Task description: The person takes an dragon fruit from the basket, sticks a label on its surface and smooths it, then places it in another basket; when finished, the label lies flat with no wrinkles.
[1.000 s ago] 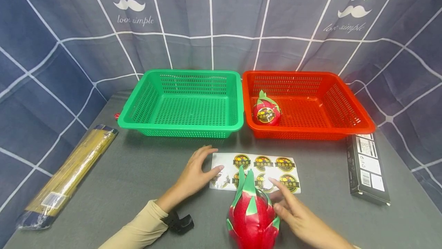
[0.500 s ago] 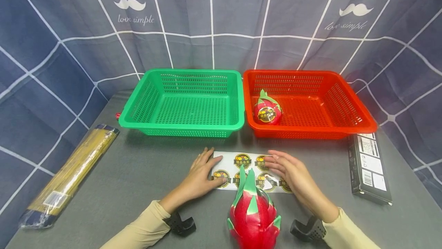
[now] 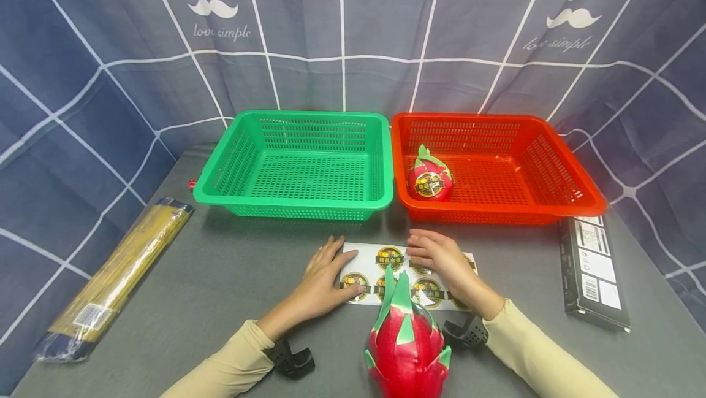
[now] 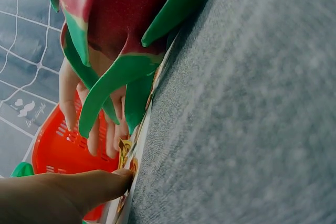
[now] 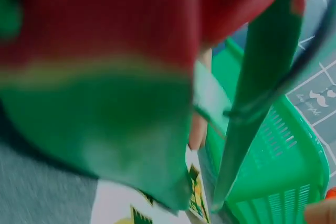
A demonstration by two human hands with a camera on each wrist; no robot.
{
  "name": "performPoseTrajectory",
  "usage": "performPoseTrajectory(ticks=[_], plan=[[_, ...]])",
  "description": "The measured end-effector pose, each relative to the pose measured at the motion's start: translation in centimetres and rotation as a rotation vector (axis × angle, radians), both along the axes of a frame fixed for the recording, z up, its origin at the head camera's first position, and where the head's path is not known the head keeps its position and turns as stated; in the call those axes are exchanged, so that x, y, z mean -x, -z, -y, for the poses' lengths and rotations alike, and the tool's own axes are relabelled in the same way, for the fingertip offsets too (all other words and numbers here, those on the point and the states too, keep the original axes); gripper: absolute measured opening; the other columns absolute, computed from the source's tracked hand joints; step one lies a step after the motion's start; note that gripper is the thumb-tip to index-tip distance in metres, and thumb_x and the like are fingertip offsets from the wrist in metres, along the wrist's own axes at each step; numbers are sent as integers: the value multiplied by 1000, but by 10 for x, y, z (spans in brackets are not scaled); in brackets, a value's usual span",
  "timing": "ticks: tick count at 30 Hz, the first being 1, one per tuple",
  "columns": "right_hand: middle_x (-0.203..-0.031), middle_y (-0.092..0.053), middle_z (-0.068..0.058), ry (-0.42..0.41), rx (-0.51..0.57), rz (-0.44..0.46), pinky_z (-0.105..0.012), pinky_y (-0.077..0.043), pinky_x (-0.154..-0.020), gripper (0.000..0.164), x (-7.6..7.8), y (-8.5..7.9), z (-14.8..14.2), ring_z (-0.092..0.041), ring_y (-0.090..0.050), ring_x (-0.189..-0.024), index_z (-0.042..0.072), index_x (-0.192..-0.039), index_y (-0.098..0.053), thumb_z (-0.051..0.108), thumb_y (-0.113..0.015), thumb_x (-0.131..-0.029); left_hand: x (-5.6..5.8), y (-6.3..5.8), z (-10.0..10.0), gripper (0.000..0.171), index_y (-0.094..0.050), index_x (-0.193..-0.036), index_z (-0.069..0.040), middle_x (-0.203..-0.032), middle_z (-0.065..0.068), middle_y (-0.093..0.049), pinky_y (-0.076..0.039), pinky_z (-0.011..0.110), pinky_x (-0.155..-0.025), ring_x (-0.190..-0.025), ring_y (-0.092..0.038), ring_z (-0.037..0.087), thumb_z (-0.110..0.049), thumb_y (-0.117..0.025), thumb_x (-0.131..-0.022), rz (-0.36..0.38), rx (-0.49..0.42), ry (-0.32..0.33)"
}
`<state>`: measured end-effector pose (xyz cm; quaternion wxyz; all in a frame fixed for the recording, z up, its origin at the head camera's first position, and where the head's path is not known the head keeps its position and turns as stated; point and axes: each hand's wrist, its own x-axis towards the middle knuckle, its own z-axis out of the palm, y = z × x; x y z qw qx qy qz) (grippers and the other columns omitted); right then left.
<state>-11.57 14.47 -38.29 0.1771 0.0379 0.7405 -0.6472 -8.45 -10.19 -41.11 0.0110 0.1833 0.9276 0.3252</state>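
A white sheet of round fruit stickers (image 3: 361, 257) lies on the grey table. My left hand (image 3: 317, 287) rests at its left end, with the thumb (image 4: 113, 183) on the sheet. Over the sheet's right part is my right hand (image 3: 441, 260), its fingers extended to the left across the stickers; whether they touch is unclear. A large red dragon fruit (image 3: 407, 349) with green leaf tips stands in front of the sheet, between the forearms. It blocks much of the right wrist view, where the green basket (image 5: 273, 161) shows behind it.
At the back left stands the green basket. Beside it, a red basket (image 3: 496, 208) holds a smaller dragon fruit (image 3: 430, 180) bearing a sticker. A plastic-wrapped bundle of sticks (image 3: 118, 278) lies at left, and a black-and-white box (image 3: 595, 272) at right.
My right hand has moved from beside the dragon fruit up and left onto the sticker sheet. My left hand has shifted slightly, its thumb now on the sheet. The dragon fruit stays put.
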Motion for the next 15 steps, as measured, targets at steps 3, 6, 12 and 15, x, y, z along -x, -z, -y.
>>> performPoseTrajectory(ticks=[3,6,12,15], plan=[[-125,-51,-24,-62,-122,-46,-33,-50,-85,48,1,2,2,-23,-61,-100,-1,-132,-40,24,-49,-91,0,-1,0,63,-50,-128,-14,-146,14,-29,-15,55,-108,-138,-18,35,-38,-70,-74,14,-1,1],[-119,-55,-20,-129,-247,-120,-32,-51,-81,50,2,5,4,-22,-61,-95,2,-132,-40,24,-55,-89,0,-1,0,63,-50,-128,-14,-147,14,-29,-13,55,-109,-138,-17,34,-39,-70,-73,19,-10,-1],[-99,-61,-12,-162,-440,-272,-26,-46,-66,55,4,9,9,-17,-62,-83,6,-130,-42,20,-64,-82,1,0,0,62,-51,-127,-14,-146,15,-30,-15,56,-108,-138,-19,35,-39,-70,-73,4,-13,3],[-90,-62,-9,-160,-466,-308,-25,-46,-63,57,6,11,12,-15,-61,-77,6,-129,-42,16,-67,-79,1,0,0,62,-51,-127,-15,-146,15,-30,-15,56,-108,-138,-18,36,-39,-70,-73,6,-14,4]])
